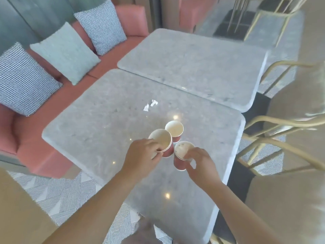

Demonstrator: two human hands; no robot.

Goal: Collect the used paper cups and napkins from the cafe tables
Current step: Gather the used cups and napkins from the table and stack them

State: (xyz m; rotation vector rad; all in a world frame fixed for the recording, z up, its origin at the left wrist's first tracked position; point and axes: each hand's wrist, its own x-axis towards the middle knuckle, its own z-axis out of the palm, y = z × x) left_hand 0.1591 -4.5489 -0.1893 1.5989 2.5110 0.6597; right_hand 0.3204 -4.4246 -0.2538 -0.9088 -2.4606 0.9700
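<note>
Three pink paper cups with white insides are gathered on the near grey marble table (pixel 98 120). My left hand (pixel 142 155) grips the left cup (pixel 161 140) by its rim and side; it looks like a nested stack. My right hand (pixel 200 162) holds the right cup (pixel 182 150), which has specks inside. The third cup (pixel 174 129) stands free just behind them, touching neither hand. Small white scraps of napkin (pixel 150 105) lie farther back on the same table.
A second marble table (pixel 193 64) adjoins at the back right. A pink bench (pixel 44 152) with several cushions (pixel 65 51) runs along the left. Gold-framed chairs (pixel 281 138) stand close on the right. Patterned floor shows below the table's near edge.
</note>
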